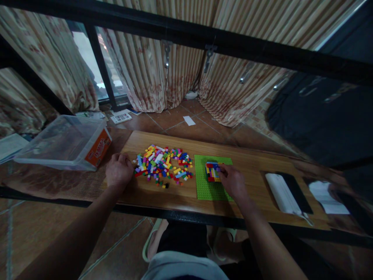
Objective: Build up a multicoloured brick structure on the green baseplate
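Note:
A small block of stacked toy bricks (210, 175), in rows of red, blue, yellow and white, sits on a green baseplate (201, 188). My right hand (233, 181) reaches over the plate from the right. Its thumb and fingers are pinched together at the block's right side, on a small purple toy brick (218, 169). My left hand (119, 170) rests on the table with its fingers curled, at the left edge of a loose pile of coloured toy bricks (159, 159). Whatever its fingers may hold is hidden.
A clear plastic box (67, 136) with an orange label stands left of the wooden board (171, 200). At the right lie a white pouch (282, 192) with a strap, a dark flat object (297, 194) and a white paper (328, 198). A dark bar (186, 27) crosses above.

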A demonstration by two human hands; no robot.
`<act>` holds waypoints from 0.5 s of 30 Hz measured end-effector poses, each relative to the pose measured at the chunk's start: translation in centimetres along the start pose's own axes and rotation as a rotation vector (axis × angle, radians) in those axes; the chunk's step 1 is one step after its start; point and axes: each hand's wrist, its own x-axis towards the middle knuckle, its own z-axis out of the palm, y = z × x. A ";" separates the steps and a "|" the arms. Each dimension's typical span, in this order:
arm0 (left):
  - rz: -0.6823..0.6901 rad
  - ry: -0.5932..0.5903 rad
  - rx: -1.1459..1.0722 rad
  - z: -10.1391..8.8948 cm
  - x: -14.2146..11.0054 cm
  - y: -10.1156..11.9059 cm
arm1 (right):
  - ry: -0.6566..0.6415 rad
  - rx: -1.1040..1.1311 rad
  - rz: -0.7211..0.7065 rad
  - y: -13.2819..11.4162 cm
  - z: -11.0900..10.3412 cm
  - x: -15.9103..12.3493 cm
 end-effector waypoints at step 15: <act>-0.001 -0.016 -0.006 -0.2 0.0 0.1 | 0.230 0.065 0.220 1.6 1.9 0.0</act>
